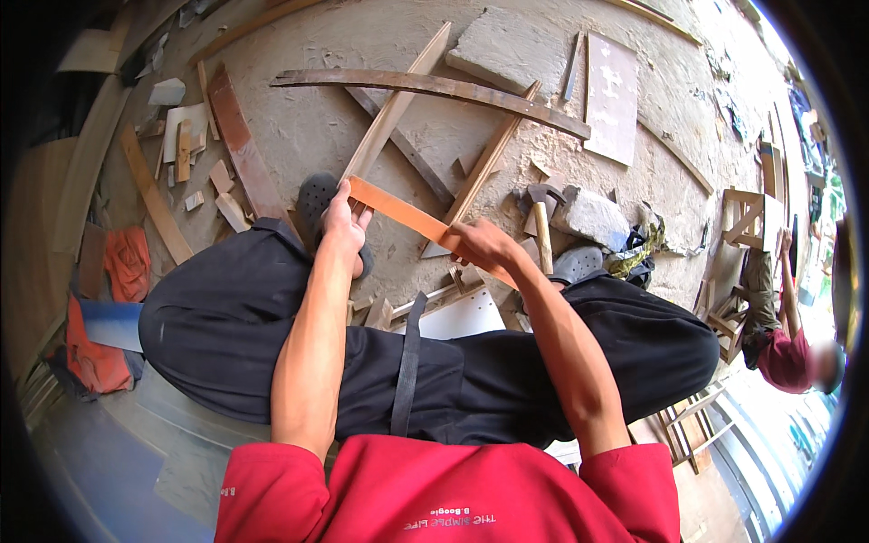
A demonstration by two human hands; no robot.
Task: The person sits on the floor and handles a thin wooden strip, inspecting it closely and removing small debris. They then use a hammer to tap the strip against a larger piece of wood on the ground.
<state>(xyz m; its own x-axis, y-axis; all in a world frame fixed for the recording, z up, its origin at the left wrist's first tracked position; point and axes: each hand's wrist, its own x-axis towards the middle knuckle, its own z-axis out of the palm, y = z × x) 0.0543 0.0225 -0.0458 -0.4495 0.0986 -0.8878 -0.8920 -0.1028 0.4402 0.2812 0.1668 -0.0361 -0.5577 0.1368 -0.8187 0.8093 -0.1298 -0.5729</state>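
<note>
My left hand (pixel 347 220) grips the left end of a flat orange strip (pixel 398 210), fingers beneath it and thumb on the edge. My right hand (pixel 482 242) is closed around the strip farther right, and part of the strip passes under that hand. The orange strip lies across the near ends of two pale wooden lengths, a left one (pixel 389 122) and a right one (pixel 496 156). A long dark wooden slat (pixel 425 83) rests across both lengths farther away. Right of my right hand, a hammer (pixel 543 237) leans with its wooden handle toward me.
A whitish stone block (pixel 593 218) sits beside the hammer, with a larger slab (pixel 511 52) at the back. A pale board (pixel 612 98) and a reddish plank (pixel 244 140) lie on the dusty floor. Another person (pixel 789 357) is at far right.
</note>
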